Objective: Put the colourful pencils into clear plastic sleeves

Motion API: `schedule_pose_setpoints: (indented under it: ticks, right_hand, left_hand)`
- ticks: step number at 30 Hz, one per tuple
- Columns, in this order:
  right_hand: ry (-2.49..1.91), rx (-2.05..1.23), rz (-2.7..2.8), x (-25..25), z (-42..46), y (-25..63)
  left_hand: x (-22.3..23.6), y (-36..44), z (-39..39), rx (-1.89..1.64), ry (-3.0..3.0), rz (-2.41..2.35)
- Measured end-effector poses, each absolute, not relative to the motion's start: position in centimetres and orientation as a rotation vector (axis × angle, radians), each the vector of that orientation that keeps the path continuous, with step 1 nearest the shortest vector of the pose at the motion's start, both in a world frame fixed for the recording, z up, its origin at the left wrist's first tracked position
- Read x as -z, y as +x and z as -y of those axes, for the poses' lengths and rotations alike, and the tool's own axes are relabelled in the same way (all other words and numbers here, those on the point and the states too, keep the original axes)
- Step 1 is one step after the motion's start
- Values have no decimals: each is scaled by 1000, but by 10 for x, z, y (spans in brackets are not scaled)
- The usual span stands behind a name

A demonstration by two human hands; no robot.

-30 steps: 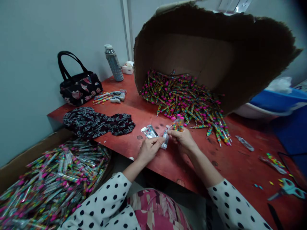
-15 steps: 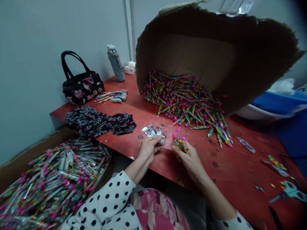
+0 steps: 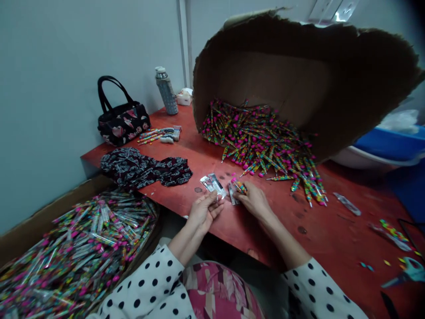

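Note:
My right hand (image 3: 255, 201) is closed around a small bunch of multicoloured stacking pencils (image 3: 241, 186) with pink caps. A small silvery sachet (image 3: 233, 195) is right by its fingertips; whether they grip it too is unclear. My left hand (image 3: 204, 212) is just to the left, thumb and fingertips drawn together at the edge of the silvery foil wrappers (image 3: 212, 184). What lies between those fingertips is too small to make out. The wrappers rest on the red tabletop (image 3: 282, 230). Beyond both hands, a heap of similar pencils (image 3: 262, 141) spills from a tipped cardboard box (image 3: 299, 79).
At lower left a carton (image 3: 49, 208) is full of packed pencils (image 3: 89, 248). A dark patterned cloth (image 3: 142, 170), handbag (image 3: 124, 124), more pencils (image 3: 151, 136) and flask (image 3: 167, 93) are on the left. Scissors (image 3: 407, 271) and a clear wrapper (image 3: 347, 204) lie right.
My right hand has moved left and forward with the pencils, toward the sachet. The sachet that was at my left fingers is now by the right hand. The view has shifted slightly.

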State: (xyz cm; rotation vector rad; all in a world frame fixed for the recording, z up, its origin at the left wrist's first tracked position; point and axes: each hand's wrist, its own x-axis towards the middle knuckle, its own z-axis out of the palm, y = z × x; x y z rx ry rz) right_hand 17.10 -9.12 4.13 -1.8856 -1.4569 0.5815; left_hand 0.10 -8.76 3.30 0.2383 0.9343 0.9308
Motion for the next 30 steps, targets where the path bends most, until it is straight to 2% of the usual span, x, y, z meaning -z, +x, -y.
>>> schedule_pose_setpoints:
  ticks: [2,6,9,16,30]
  right_hand:
    - [-1831,-616,1528,-41,100,173]
    - [-1602,-1149,1326,-43,132,161]
    - [-1543,-1325,1131,-41,152,145]
    - [-1595,-1215,1002,-36,155,127]
    - [-1561,-1146,867,-39,159,123]
  left_hand:
    - [-31,-1,84,-954,178,-912]
    - [-29,5,80,-966,103,-868]
    - [-32,14,80,-952,101,-874]
    - [-45,24,89,-966,114,-806]
    - [-34,29,113,-1087,430,-791]
